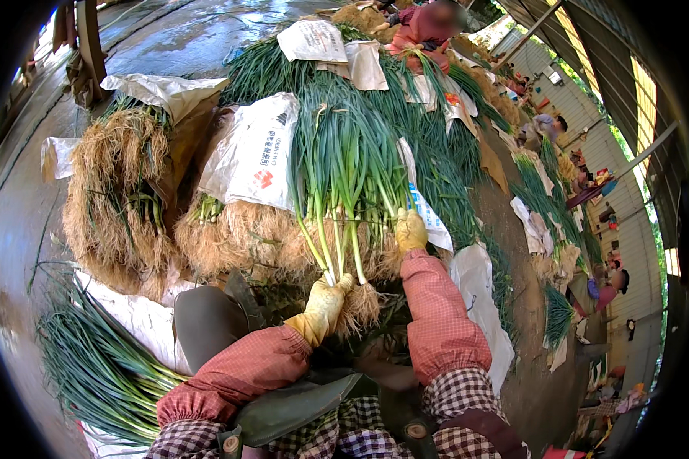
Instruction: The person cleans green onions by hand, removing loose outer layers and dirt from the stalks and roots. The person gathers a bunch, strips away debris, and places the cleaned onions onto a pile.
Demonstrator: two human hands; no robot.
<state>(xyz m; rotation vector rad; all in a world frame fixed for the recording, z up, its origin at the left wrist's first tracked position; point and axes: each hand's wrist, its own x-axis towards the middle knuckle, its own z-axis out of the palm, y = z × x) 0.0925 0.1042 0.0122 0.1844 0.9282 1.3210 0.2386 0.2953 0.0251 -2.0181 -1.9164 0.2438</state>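
Note:
In a yellowish glove, my left hand [321, 310] is closed around the pale lower stems of a few green onions [354, 241]. Their long green leaves point away from me over the pile, and a tan root tuft [360, 306] hangs beside the glove. Farther right and a bit farther off, my right hand [411, 231], also gloved, has its fingers curled at the pile's right edge. A green onion stalk [389, 200] runs into those fingers; its lower end is hidden. Brown matted roots of the heap lie between and behind my hands.
Rooty bundles [119, 191] stand at the left. A white printed sack [256, 153] covers part of the heap. Onions with trimmed ends [103, 359] lie at lower left. Another white sack [482, 306] lies right of my arm. A co-worker [429, 38] sits beyond the heap; others line the right.

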